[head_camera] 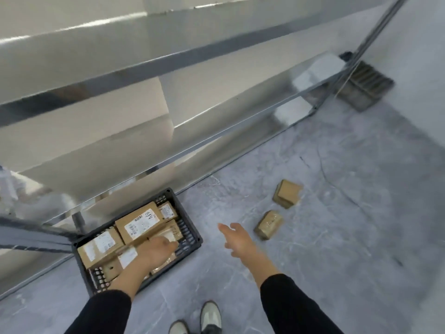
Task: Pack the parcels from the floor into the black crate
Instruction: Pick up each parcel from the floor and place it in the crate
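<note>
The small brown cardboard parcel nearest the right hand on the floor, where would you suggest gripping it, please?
Probably from above, across its two long sides: the small brown cardboard parcel lies flat on the grey floor, narrow enough for the open right hand to span.

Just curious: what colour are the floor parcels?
Tan brown; nearer parcel, farther parcel, head view.

Metal shelving (pixel 216 92), dark slatted grate (pixel 363 85)

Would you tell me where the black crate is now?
In the head view, the black crate sits on the floor at lower left, beside the metal shelving, under the left hand.
</note>
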